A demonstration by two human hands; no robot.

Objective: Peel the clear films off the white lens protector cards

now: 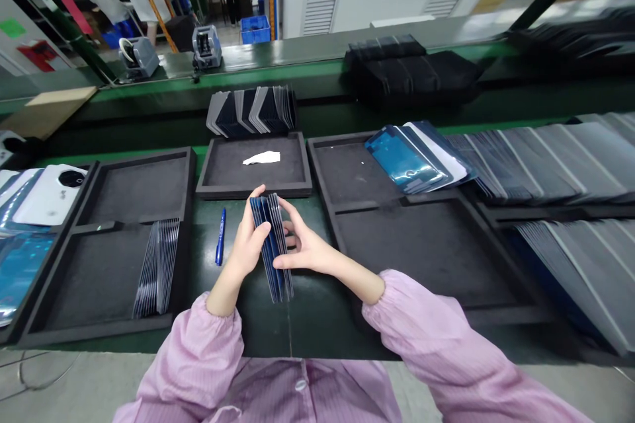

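Observation:
Between my two hands, a stack of thin dark-blue phone back panels stands on edge above the green bench. My left hand is closed round its left side, thumb across the near edges. From the right, my right hand grips the same stack, with its thumb low and its fingers on the far side. A blue pen lies on the bench left of my left hand. Beyond the hands, a small black tray holds a torn white scrap.
At left, a black two-part tray holds a row of upright panels. A larger black tray at right bears film-covered blue panels. More panel rows stand far right. Tape dispensers sit on the back ledge.

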